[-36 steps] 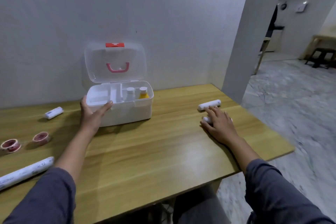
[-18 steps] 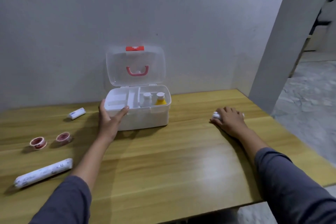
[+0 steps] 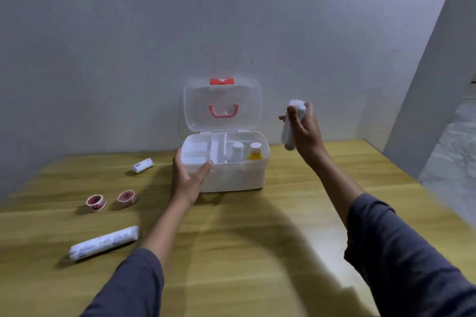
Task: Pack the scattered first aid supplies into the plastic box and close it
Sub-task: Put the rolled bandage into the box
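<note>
The white plastic box (image 3: pixel 247 177) stands open at the back of the wooden table, its clear lid (image 3: pixel 222 104) with a pink handle upright. Inside stand a white bottle (image 3: pixel 237 152) and a yellow bottle (image 3: pixel 255 153). My left hand (image 3: pixel 188 180) grips the box's front left corner, thumb on the rim. My right hand (image 3: pixel 305 131) is raised to the right of the box, shut on white bandage rolls (image 3: pixel 291 125). On the table to the left lie a long bandage roll (image 3: pixel 103 242), two red tape rolls (image 3: pixel 95 203) (image 3: pixel 126 197) and a small bandage roll (image 3: pixel 143 165).
The table (image 3: pixel 257 239) stands against a grey wall. A grey pillar (image 3: pixel 435 85) rises at the right, with marble floor (image 3: pixel 453 157) past the table's right edge.
My right hand has lifted the bandage rolls off the table's right side and carried them up beside the box. The left hand stays on the box. The view has swung right to left.
</note>
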The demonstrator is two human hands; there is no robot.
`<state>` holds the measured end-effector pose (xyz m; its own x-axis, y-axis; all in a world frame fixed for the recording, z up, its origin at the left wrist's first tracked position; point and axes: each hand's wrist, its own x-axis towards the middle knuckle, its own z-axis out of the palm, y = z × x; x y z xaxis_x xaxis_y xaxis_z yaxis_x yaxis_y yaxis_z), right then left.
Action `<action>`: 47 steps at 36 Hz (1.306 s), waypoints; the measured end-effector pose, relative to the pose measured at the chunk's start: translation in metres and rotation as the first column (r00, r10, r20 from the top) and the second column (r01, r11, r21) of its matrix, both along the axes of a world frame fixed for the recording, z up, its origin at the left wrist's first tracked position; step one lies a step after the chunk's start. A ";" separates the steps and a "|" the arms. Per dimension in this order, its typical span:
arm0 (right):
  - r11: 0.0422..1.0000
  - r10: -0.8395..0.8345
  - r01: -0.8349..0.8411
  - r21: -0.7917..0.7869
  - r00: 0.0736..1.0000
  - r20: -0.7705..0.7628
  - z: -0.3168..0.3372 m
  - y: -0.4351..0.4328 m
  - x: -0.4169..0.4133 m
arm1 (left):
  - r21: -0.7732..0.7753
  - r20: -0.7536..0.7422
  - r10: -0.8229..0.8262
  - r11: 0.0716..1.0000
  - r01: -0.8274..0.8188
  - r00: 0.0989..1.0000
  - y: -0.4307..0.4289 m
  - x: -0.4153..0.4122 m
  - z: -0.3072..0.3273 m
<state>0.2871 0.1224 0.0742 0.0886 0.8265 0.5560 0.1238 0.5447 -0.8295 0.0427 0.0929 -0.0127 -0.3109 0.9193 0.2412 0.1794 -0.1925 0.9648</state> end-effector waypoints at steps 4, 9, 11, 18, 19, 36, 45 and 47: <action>0.995 0.097 -0.095 0.018 0.977 -0.188 0.013 0.027 -0.024 | 0.028 -0.002 -0.004 1.000 0.004 1.000 0.000 0.000 -0.002; 0.984 0.126 -0.143 -0.106 0.981 -0.150 -0.001 0.059 -0.045 | 0.063 -0.001 0.011 0.998 -0.011 1.000 0.002 0.000 -0.004; 0.975 0.112 -0.122 -0.188 0.992 -0.064 -0.013 0.068 -0.045 | 0.071 0.003 0.021 0.997 -0.021 1.000 0.004 0.001 -0.006; 0.955 0.118 -0.083 -0.283 0.987 0.112 -0.040 0.073 -0.037 | 0.057 -0.015 0.041 0.998 -0.040 0.999 0.007 0.000 -0.009; 0.948 0.139 -0.096 -0.302 0.982 0.124 -0.041 0.072 -0.036 | 0.052 -0.023 0.044 0.998 -0.043 0.999 0.007 0.000 -0.009; 0.907 0.170 -0.062 -0.416 0.958 0.230 -0.044 0.050 -0.034 | -0.011 -0.079 0.023 1.000 -0.024 0.997 0.003 -0.002 -0.007; 0.959 0.010 0.098 -0.266 0.925 0.380 -0.046 0.017 -0.049 | -0.002 -0.115 0.042 0.999 -0.042 0.992 0.007 -0.004 -0.008; 0.964 -0.027 0.135 -0.227 0.906 0.423 -0.048 0.013 -0.053 | -0.003 -0.113 0.044 0.999 -0.045 0.993 0.007 -0.004 -0.008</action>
